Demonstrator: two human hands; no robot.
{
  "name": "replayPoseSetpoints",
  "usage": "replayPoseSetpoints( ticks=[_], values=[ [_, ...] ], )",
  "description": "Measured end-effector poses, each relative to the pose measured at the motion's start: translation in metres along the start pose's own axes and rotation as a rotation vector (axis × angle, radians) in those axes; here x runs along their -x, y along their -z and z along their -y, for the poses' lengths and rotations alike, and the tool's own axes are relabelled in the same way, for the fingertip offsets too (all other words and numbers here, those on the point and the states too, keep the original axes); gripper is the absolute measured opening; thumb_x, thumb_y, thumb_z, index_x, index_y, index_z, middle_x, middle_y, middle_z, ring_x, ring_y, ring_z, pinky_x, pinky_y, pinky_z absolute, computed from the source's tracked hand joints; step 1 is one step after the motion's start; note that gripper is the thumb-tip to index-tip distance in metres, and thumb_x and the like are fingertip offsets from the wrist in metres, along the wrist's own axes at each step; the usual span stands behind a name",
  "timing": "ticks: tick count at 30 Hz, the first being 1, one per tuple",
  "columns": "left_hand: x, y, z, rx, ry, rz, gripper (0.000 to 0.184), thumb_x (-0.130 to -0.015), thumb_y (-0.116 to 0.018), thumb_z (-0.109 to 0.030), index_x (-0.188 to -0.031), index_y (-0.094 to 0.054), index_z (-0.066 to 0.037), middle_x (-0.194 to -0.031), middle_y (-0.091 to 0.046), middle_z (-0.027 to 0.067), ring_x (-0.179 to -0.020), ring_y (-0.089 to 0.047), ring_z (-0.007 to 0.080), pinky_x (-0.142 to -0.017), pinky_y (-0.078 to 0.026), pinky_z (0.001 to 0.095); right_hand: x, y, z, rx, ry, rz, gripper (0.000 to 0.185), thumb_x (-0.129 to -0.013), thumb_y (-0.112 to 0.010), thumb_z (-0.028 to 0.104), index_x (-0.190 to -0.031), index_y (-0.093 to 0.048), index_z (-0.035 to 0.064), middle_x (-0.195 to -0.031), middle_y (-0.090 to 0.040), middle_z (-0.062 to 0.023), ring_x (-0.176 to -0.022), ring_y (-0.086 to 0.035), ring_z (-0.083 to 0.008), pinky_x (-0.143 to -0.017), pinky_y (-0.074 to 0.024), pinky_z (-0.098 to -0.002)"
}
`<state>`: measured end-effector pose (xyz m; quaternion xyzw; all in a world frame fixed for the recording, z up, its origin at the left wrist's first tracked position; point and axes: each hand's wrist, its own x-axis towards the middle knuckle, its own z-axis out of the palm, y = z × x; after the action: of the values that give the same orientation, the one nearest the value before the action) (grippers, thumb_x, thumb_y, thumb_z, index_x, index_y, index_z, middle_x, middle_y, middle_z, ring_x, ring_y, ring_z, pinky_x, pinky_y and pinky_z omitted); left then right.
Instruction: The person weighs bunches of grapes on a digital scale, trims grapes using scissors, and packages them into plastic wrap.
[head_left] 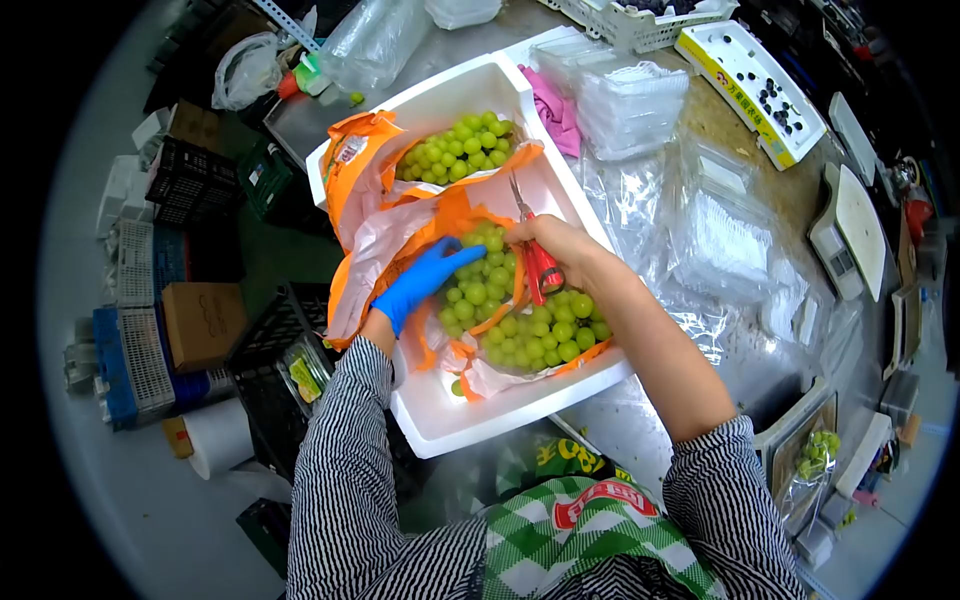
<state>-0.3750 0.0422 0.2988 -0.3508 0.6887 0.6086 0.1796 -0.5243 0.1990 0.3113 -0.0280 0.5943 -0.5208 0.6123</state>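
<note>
A white foam box (425, 440) holds several bunches of green grapes (545, 335) in orange and clear wrapping (350, 185). My left hand (425, 280), in a blue glove, lies against the middle bunch, thumb and fingers apart at the wrapping's edge; whether it pinches anything is hidden. My bare right hand (565, 250) is closed round red-handled scissors (540, 270), whose narrow blades point up and away over the box. Another bunch (460, 148) rests at the box's far end, and a loose grape (457, 387) lies near the front wall.
Clear plastic trays (635, 105) are stacked right of the box, beside a pink cloth (552, 108). Farther right are a yellow-edged carton (750, 90) with dark fruit and a scale (848, 235). Black crates (275, 345) and a cardboard box (203, 325) stand at the left.
</note>
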Motion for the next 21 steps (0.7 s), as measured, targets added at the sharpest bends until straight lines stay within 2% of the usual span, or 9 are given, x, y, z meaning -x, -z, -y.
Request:
replayPoseSetpoints(
  ticks=[2, 5, 6, 9, 10, 13, 14, 17, 21],
  values=[
    [0.008, -0.001, -0.002, 0.19, -0.017, 0.026, 0.072, -0.085, -0.06, -0.053, -0.135, -0.044, -0.005, -0.128, -0.053, 0.0125, -0.119, -0.051, 0.021, -0.101, -0.04, 0.0323, 0.017, -0.012, 0.011, 0.024, -0.009, -0.008, 0.023, -0.084, -0.059, 0.019, -0.089, -0.052, -0.0025, -0.07, -0.054, -0.0102, -0.057, -0.057, -0.0203, -0.05, -0.0535, -0.0407],
    [-0.006, 0.005, 0.022, 0.636, -0.005, 0.121, 0.057, -0.088, -0.059, -0.049, -0.126, -0.052, -0.008, -0.114, -0.061, 0.0086, -0.102, -0.06, 0.0178, -0.088, -0.049, 0.031, 0.031, -0.023, 0.02, 0.147, 0.067, 0.048, 0.022, -0.084, -0.058, 0.017, -0.09, -0.053, -0.0039, -0.073, -0.055, -0.011, -0.06, -0.059, -0.0207, -0.047, -0.0535, -0.0442],
    [-0.003, 0.007, 0.02, 0.634, 0.024, 0.101, 0.051, -0.091, -0.054, -0.05, -0.124, -0.055, -0.011, -0.11, -0.062, 0.0075, -0.097, -0.062, 0.0163, -0.084, -0.051, 0.0308, 0.032, -0.026, 0.023, 0.223, 0.046, 0.031, 0.024, -0.083, -0.058, 0.016, -0.096, -0.055, -0.0048, -0.079, -0.058, -0.0125, -0.069, -0.061, -0.0211, -0.056, -0.0546, -0.041],
    [0.003, 0.007, 0.016, 0.915, 0.023, 0.158, 0.048, -0.094, -0.048, -0.049, -0.123, -0.055, -0.012, -0.109, -0.063, 0.0071, -0.094, -0.063, 0.0159, -0.082, -0.053, 0.0301, 0.036, -0.041, 0.025, 0.286, 0.265, 0.064, 0.03, -0.082, -0.061, 0.018, -0.103, -0.057, -0.0037, -0.084, -0.06, -0.0125, -0.076, -0.062, -0.02, -0.067, -0.0532, -0.0345],
    [-0.007, 0.009, 0.026, 0.984, -0.088, 0.163, 0.045, -0.097, -0.042, -0.047, -0.123, -0.055, -0.012, -0.109, -0.064, 0.0071, -0.092, -0.064, 0.0165, -0.081, -0.054, 0.0299, 0.041, -0.046, 0.032, 0.366, 0.287, 0.086, 0.037, -0.079, -0.064, 0.02, -0.107, -0.058, -0.0033, -0.088, -0.062, -0.0158, -0.082, -0.063, -0.0242, -0.074, -0.0499, -0.0334],
    [-0.004, 0.003, 0.032, 1.03, -0.356, 0.033, 0.048, -0.098, -0.041, -0.047, -0.127, -0.053, -0.012, -0.115, -0.062, 0.0085, -0.099, -0.062, 0.019, -0.086, -0.053, 0.0337, 0.082, -0.072, 0.057, 0.707, 0.433, -0.047, 0.047, -0.072, -0.066, 0.026, -0.099, -0.055, -0.011, -0.099, -0.06, -0.0277, -0.09, -0.061, -0.0337, -0.078, -0.0475, -0.0385],
    [0.005, 0.0, 0.026, 1.046, -0.364, -0.002, 0.048, -0.098, -0.04, -0.047, -0.128, -0.051, -0.011, -0.118, -0.061, 0.0093, -0.103, -0.061, 0.0209, -0.088, -0.052, 0.0354, 0.069, -0.077, 0.039, 0.807, 0.628, -0.158, 0.051, -0.073, -0.067, 0.028, -0.1, -0.052, -0.0122, -0.101, -0.054, -0.0303, -0.095, -0.055, -0.0412, -0.082, -0.0462, -0.0432],
    [0.026, -0.008, 0.004, 1.196, -0.334, -0.028, 0.05, -0.098, -0.039, -0.046, -0.131, -0.049, -0.01, -0.124, -0.057, 0.0113, -0.111, -0.058, 0.0255, -0.095, -0.049, 0.0394, 0.086, -0.105, 0.018, 1.061, 0.996, -0.446, 0.051, -0.072, -0.071, 0.023, -0.106, -0.048, -0.009, -0.11, -0.046, -0.0236, -0.104, -0.045, -0.0413, -0.086, -0.0407, -0.0519],
    [0.045, -0.017, -0.008, 1.212, -0.445, -0.059, 0.052, -0.098, -0.035, -0.046, -0.131, -0.049, -0.008, -0.124, -0.058, 0.0111, -0.111, -0.058, 0.0257, -0.094, -0.049, 0.0398, 0.097, -0.119, 0.007, 1.094, 1.135, -0.581, 0.049, -0.066, -0.072, 0.007, -0.106, -0.046, -0.0027, -0.109, -0.046, -0.022, -0.1, -0.046, -0.0392, -0.082, -0.0398, -0.0507]
  ],
)
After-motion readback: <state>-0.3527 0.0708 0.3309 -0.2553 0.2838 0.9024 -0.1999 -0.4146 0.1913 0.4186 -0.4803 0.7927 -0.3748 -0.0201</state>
